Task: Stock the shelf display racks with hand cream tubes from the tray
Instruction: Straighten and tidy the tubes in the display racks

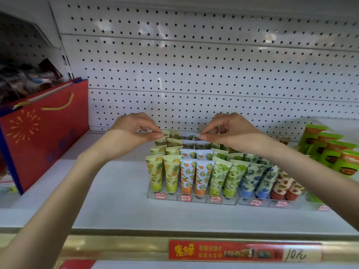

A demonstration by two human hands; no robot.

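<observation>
Both forearms reached in from the bottom corners and met over the back of the display. The left hand (136, 129) arched palm-down, thumb and forefinger closed to a narrow pinch on the crimped top of the rear yellow tube (166, 133), the other fingers curled above. The right hand (231, 131) mirrored it, wrist cocked, thumb and forefinger nipped on the top edge of the rear pale tube (196, 135) in the next column.

The hand cream tubes (186, 175) stood cap-down in a clear rack (194, 199) on the white shelf (116, 191), set in files running front to back: yellow with pineapples, white with orange blossoms, green leaves, blue flowers, then red strawberries at the right. Small red price tags (160, 196) sat along the rack's front lip. The tubes leaned slightly backward, each row overlapping the one behind.

The rearmost rows were dim and their prints hard to read. The right forearm hid the far end of the rack and some of the blue and strawberry tubes. Beside it stood green bottles (330, 152), and a red gift bag (44, 129) stood at the left, partly cut off. A white pegboard (194, 65) backed the shelf, and a red label (223, 251) ran along its front edge.
</observation>
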